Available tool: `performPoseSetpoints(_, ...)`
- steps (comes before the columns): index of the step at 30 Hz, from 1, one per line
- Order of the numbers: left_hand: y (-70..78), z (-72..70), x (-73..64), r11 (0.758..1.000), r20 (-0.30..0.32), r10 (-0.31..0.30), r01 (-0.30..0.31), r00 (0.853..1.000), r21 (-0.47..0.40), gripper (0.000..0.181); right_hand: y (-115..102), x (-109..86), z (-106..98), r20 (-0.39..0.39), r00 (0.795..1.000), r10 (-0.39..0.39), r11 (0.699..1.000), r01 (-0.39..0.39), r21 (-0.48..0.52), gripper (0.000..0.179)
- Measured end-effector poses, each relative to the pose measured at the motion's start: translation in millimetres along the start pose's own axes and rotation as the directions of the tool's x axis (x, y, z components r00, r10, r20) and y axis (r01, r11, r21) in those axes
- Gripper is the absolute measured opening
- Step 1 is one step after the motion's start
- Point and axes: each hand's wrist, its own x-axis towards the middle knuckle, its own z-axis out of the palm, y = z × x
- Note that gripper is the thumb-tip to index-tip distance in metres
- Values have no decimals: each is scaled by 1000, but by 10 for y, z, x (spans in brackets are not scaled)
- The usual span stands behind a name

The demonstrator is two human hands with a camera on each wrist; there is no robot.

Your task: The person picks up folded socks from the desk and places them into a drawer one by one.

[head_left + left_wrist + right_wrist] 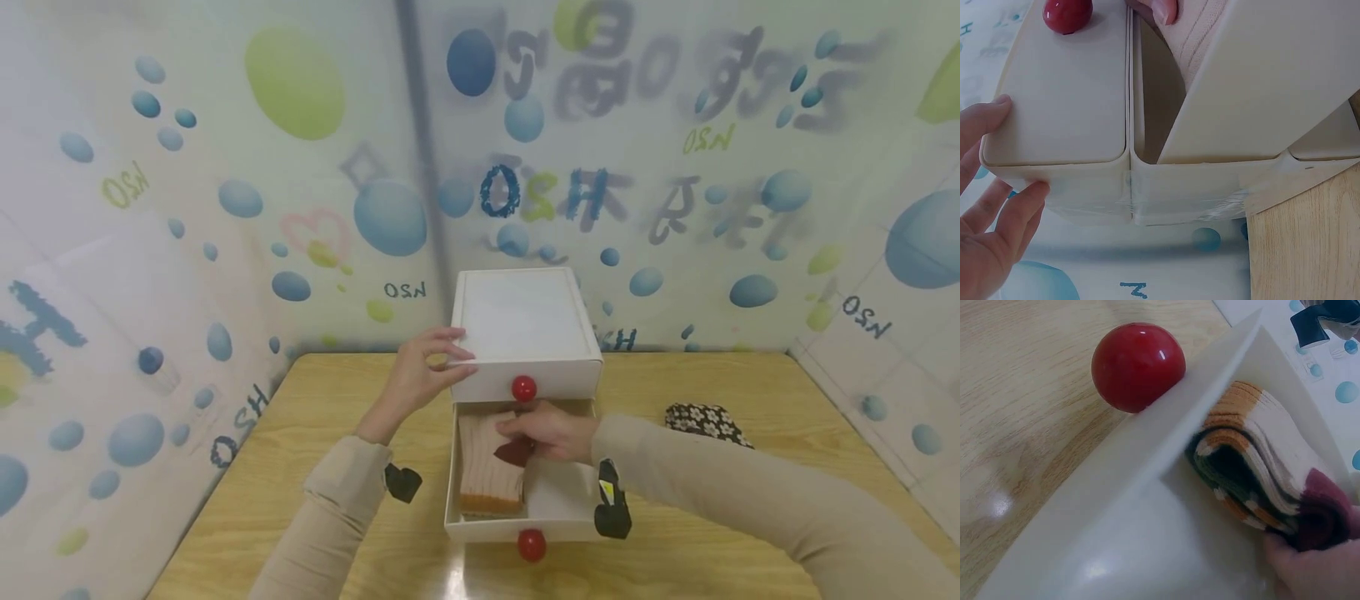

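Note:
A white two-drawer box point(525, 317) with red round knobs stands on the table, its lower drawer point(570, 500) pulled out. Inside that drawer, at its left side, lies a folded pair of socks point(483, 467), ribbed and beige with orange and maroon parts; green shows in the right wrist view point(1254, 462). My right hand point(558, 429) reaches into the drawer and grips the socks at the maroon end, thumb on top. My left hand point(420, 375) rests against the left front corner of the upper drawer point(1066, 94), its fingers spread and fairly straight.
A black cloth item with white flowers point(705, 423) lies on the wooden table point(322, 500), right of the box and partly behind the right sleeve. A wall covering with blue and green dots point(390, 218) surrounds the table's back and sides.

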Motion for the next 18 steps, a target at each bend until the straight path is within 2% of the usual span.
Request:
performPoseSetpoints(11, 12, 5, -17, 1000, 5, -6, 6, 1000, -9, 13, 31, 6, 22, -20, 1000, -22, 1000, 22, -2, 43)
performPoseSetpoints(18, 4, 5, -6, 1000, -10, -2, 2, 1000, -17, 13, 25, -18, 4, -25, 999, -43, 998, 42, -55, 44)
